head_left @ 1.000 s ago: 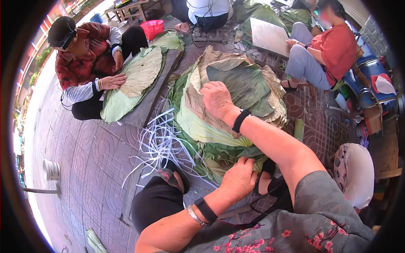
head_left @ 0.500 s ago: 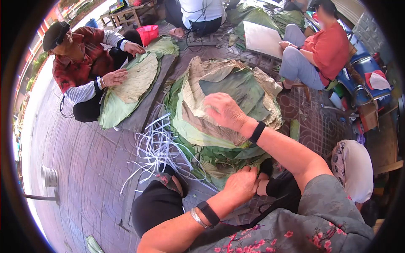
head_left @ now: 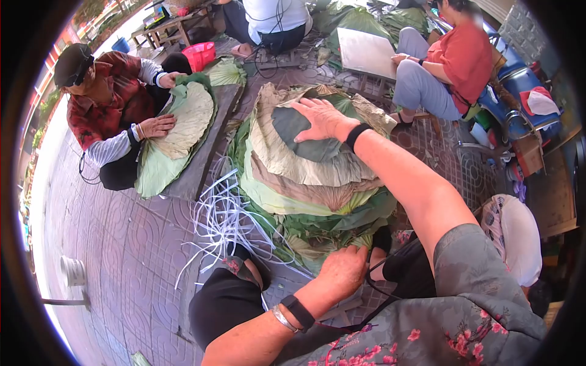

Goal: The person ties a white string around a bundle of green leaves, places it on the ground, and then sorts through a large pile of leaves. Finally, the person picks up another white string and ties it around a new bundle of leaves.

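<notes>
A thick round stack of large dried leaves (head_left: 305,171) stands on the paving in front of me, tan and brown on top with green layers below. My right hand (head_left: 320,122) lies with spread fingers on the grey-green leaf (head_left: 293,129) at the top. Close to my body, at the stack's near lower edge, my left hand (head_left: 343,269) is closed; what its fingers grip, if anything, is hidden. White strips (head_left: 223,210) lie in a tangle left of the stack.
A person (head_left: 110,91) at the left presses leaves (head_left: 183,128) on a dark board (head_left: 217,131). Another person (head_left: 458,55) sits at the right with a pale board (head_left: 366,53). Someone in white (head_left: 276,18) sits behind. A pink basket (head_left: 199,56) and blue barrels (head_left: 531,116) stand farther off.
My right hand has moved up and away from me, and now rests spread on the top leaf. The upper leaves have shifted away from me. My left hand stays low near the stack.
</notes>
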`<state>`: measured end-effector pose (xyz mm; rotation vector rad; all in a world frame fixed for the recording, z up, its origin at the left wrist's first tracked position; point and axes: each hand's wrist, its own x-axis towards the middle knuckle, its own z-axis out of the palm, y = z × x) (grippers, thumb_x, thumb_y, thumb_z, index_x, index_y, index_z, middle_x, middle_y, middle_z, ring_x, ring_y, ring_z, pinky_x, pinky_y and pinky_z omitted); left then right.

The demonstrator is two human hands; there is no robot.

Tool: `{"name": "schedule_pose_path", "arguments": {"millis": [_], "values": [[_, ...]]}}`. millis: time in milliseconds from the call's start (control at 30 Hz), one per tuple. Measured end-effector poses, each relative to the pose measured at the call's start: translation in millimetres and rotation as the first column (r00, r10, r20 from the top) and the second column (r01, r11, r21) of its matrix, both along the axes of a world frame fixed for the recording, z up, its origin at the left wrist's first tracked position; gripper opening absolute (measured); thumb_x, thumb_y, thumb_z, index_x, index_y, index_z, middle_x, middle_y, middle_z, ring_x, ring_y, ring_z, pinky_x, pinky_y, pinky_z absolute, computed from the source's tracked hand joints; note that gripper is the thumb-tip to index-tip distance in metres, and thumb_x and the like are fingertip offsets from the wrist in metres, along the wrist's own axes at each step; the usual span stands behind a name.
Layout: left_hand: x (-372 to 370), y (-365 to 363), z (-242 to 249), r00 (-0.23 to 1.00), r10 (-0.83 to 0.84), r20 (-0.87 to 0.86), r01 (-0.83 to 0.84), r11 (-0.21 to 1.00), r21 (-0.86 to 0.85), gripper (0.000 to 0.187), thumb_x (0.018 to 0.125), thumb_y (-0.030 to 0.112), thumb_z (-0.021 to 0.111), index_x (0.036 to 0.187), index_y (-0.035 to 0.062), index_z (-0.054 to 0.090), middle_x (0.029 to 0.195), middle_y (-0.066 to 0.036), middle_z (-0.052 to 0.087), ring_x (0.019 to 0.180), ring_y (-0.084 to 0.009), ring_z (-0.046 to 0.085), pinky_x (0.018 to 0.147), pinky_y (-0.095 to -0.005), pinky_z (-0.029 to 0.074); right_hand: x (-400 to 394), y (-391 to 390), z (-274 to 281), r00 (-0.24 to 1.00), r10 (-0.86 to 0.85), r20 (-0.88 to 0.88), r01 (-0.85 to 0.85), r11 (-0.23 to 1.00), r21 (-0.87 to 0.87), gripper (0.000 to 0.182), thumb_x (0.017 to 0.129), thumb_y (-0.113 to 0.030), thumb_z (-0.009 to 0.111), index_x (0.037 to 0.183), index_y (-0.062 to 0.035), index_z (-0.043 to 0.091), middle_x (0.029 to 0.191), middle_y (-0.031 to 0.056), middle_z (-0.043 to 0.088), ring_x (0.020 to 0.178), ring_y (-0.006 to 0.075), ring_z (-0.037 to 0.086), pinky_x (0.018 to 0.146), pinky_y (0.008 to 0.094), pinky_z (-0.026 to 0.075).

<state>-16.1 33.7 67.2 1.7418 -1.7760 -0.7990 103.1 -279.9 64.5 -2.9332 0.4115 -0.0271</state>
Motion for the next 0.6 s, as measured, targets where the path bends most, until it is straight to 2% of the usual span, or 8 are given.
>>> {"name": "schedule_pose_path", "arguments": {"millis": [33, 167, 267, 300, 400, 433, 533, 600], "values": [[-0.2, -0.6, 1.8, 1.000, -0.005, 0.004, 0.005, 1.000, -0.001, 0.028, 0.087, 0.016, 0.061, 0.109, -0.0001, 0.055, 0.091, -0.019, 0.060, 0.086, -0.0393, 0.062, 0.072, -0.0489, 0.051, 5.3, -2.2, 0.3, 0.999, 0.040, 0.030, -0.039, 0.998, -0.051, 0.102, 0.072, -0.057, 0.075, 0.152, -0.0128, 0.029, 0.152, 0.0140, 0.037, 0.141, 0.0352, 0.033, 0.116, 0.0506, 0.024], [-3.0, -1.9, -4.4, 0.999, -0.023, 0.029, 0.023, 1.000, -0.003, 0.024, 0.087, 0.015, 0.061, 0.105, 0.0014, 0.054, 0.089, -0.018, 0.060, 0.086, -0.0391, 0.062, 0.072, -0.0485, 0.050, 30.5, -5.6, -18.8, 0.971, 0.001, 0.238, -0.028, 0.994, 0.110, 0.103, 0.075, -0.056, 0.073, 0.153, -0.0099, 0.024, 0.151, 0.0148, 0.039, 0.141, 0.0328, 0.034, 0.116, 0.0514, 0.023], [-3.1, -2.4, -11.0, 0.993, -0.075, 0.093, 0.075, 0.997, -0.003, 0.022, 0.086, 0.015, 0.062, 0.103, 0.0020, 0.054, 0.089, -0.018, 0.060, 0.086, -0.0387, 0.062, 0.073, -0.0482, 0.050, 28.9, 10.7, -13.5, 0.989, -0.082, 0.123, 0.076, 0.995, 0.059, 0.104, 0.075, -0.059, 0.072, 0.153, -0.0097, 0.024, 0.152, 0.0154, 0.038, 0.143, 0.0329, 0.032, 0.117, 0.0510, 0.022], [-3.1, -3.2, -9.3, 0.992, -0.087, 0.092, 0.087, 0.996, 0.003, 0.022, 0.086, 0.015, 0.062, 0.103, 0.0021, 0.054, 0.089, -0.018, 0.060, 0.085, -0.0385, 0.062, 0.073, -0.0482, 0.050, 25.1, 14.0, -18.3, 0.977, -0.044, 0.208, 0.044, 0.999, 0.007, 0.103, 0.076, -0.062, 0.070, 0.152, -0.0086, 0.027, 0.152, 0.0164, 0.037, 0.144, 0.0341, 0.029, 0.118, 0.0509, 0.021], [-0.2, -1.1, -5.4, 0.989, -0.109, 0.096, 0.109, 0.994, 0.011, 0.023, 0.086, 0.017, 0.063, 0.101, 0.0024, 0.055, 0.087, -0.017, 0.060, 0.084, -0.0376, 0.062, 0.072, -0.0480, 0.050, 4.0, 19.4, -21.2, 0.983, -0.026, 0.183, 0.037, 0.998, -0.057, 0.097, 0.078, -0.059, 0.070, 0.150, -0.0072, 0.032, 0.154, 0.0176, 0.034, 0.144, 0.0363, 0.028, 0.118, 0.0496, 0.022], [-0.5, 0.0, -5.7, 0.989, -0.113, 0.099, 0.113, 0.994, 0.007, 0.023, 0.086, 0.017, 0.063, 0.101, 0.0024, 0.055, 0.087, -0.017, 0.060, 0.084, -0.0372, 0.062, 0.072, -0.0478, 0.050, -7.6, 21.9, -20.2, 0.973, -0.035, 0.226, 0.048, 0.998, -0.050, 0.091, 0.080, -0.058, 0.069, 0.148, -0.0064, 0.036, 0.154, 0.0189, 0.034, 0.144, 0.0374, 0.028, 0.118, 0.0499, 0.021], [0.5, 1.0, -7.1, 0.985, -0.106, 0.139, 0.109, 0.994, -0.016, 0.025, 0.085, 0.019, 0.064, 0.101, 0.0026, 0.055, 0.085, -0.016, 0.060, 0.083, -0.0357, 0.062, 0.072, -0.0470, 0.050, -56.2, 20.1, -21.1, 0.979, -0.140, 0.146, 0.148, 0.988, -0.050, 0.085, 0.084, -0.054, 0.067, 0.147, -0.0055, 0.038, 0.153, 0.0204, 0.035, 0.144, 0.0383, 0.028, 0.118, 0.0504, 0.021], [2.4, 2.2, -7.1, 0.978, -0.111, 0.174, 0.117, 0.993, -0.022, 0.025, 0.085, 0.020, 0.065, 0.101, 0.0027, 0.055, 0.085, -0.016, 0.060, 0.083, -0.0349, 0.062, 0.072, -0.0463, 0.050, -90.3, 14.4, -25.2, 0.964, -0.228, 0.138, 0.234, 0.972, -0.028, 0.079, 0.086, -0.052, 0.065, 0.144, -0.0035, 0.042, 0.149, 0.0246, 0.038, 0.141, 0.0397, 0.032, 0.116, 0.0520, 0.024]]}}
